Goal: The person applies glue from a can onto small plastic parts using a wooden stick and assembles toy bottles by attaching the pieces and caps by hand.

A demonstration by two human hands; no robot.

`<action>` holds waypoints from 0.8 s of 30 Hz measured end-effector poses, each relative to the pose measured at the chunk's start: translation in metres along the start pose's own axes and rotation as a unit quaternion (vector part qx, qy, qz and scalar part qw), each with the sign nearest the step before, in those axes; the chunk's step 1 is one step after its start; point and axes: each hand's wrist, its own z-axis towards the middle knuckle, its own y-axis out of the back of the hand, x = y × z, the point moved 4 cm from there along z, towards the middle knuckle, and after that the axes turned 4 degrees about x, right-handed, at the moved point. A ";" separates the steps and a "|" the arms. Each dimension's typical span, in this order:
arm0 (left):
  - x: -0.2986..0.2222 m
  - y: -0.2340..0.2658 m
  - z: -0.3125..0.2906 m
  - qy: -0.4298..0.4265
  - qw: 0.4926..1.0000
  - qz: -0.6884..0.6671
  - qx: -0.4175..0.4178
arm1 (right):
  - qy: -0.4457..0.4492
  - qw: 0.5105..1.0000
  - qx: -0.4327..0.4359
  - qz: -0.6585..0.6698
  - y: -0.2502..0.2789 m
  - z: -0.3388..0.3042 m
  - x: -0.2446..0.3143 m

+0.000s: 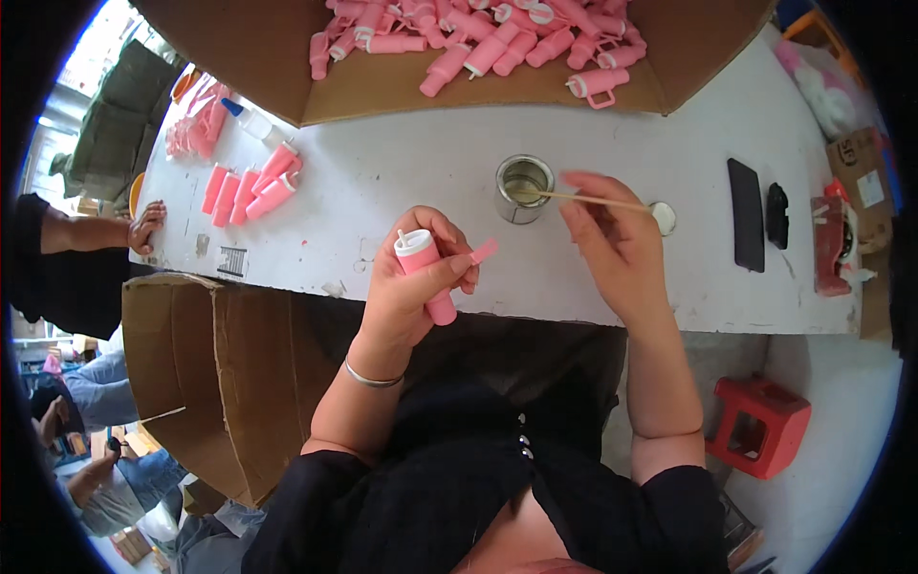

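head: one pink tumbler (417, 253), lid up, leaned inside the curled left hand (406, 289), thumb and forefinger pinching one pink strip (487, 252). right hand (622, 244), stretched forward, gripped one wooden stick (564, 196), tip at one tin's (522, 212) mouth. five tumblers (246, 196) lay grouped leftward.

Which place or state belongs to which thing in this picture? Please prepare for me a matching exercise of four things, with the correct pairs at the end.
Things:
1. thin stick
2. metal can
3. bangle
4. plastic stool

Places and states:
A. open at the top, on the white table
B. red, at the lower right
C. held in the right grip
D. around the left wrist

Pairs: 1-C, 2-A, 3-D, 4-B
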 end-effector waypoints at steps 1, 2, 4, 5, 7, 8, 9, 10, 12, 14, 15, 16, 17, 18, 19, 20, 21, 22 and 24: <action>0.000 0.000 0.000 0.001 1.000 -0.001 -0.008 | 0.000 1.000 -0.002 0.000 0.001 0.004 0.002; 0.001 0.000 0.001 0.000 1.000 -0.001 -0.016 | 0.055 0.996 0.013 -0.074 0.000 0.009 0.008; 0.002 0.000 0.002 0.000 1.000 -0.011 -0.018 | 0.111 0.983 0.025 -0.147 -0.002 0.015 0.018; 0.003 0.000 0.003 0.000 1.000 -0.021 -0.023 | 0.133 0.977 0.011 -0.169 -0.003 0.016 0.023; 0.004 0.002 0.004 -0.003 1.000 -0.019 -0.022 | 0.157 0.969 -0.005 -0.190 -0.003 0.018 0.025; 0.004 0.001 0.004 -0.005 1.000 -0.019 -0.024 | 0.149 0.972 0.004 -0.181 -0.004 0.018 0.022; 0.004 -0.002 0.005 -0.005 1.000 -0.018 -0.019 | 0.142 0.975 0.014 -0.173 -0.004 0.018 0.020; 0.003 -0.005 0.006 -0.008 0.999 0.003 -0.035 | 0.144 0.974 0.010 -0.175 -0.003 0.017 0.020; 0.003 -0.007 0.008 -0.011 0.998 0.026 -0.050 | 0.081 0.988 0.019 -0.132 0.000 0.014 0.014; 0.003 -0.006 0.010 -0.009 0.997 0.035 -0.064 | 0.077 0.990 0.013 -0.122 0.000 0.012 0.012; 0.003 -0.006 0.011 -0.008 0.997 0.036 -0.062 | 0.070 0.991 0.011 -0.111 0.001 0.010 0.011; 0.002 -0.005 0.012 -0.011 0.997 0.037 -0.065 | 0.071 0.991 0.009 -0.110 0.002 0.008 0.011; 0.002 -0.005 0.014 -0.013 0.997 0.037 -0.068 | 0.040 0.997 -0.007 -0.058 0.008 0.006 0.010; 0.002 -0.007 0.016 -0.013 0.997 0.038 -0.067 | 0.010 1.000 -0.022 -0.006 0.012 0.004 0.007; 0.000 -0.008 0.018 -0.012 0.997 0.044 -0.070 | 0.010 1.000 -0.023 -0.005 0.014 0.002 0.005; 0.000 -0.009 0.020 -0.012 0.996 0.050 -0.074 | 0.002 0.999 -0.039 0.034 0.016 -0.001 0.002; 0.000 -0.009 0.022 -0.011 0.996 0.051 -0.074 | -0.005 0.996 -0.055 0.073 0.017 -0.003 -0.002; 0.000 -0.009 0.023 -0.013 0.996 0.048 -0.074 | -0.005 0.996 -0.055 0.075 0.016 -0.006 -0.003; 0.003 -0.008 0.027 -0.013 0.996 0.044 -0.071 | -0.027 0.980 -0.130 0.145 0.023 -0.013 -0.009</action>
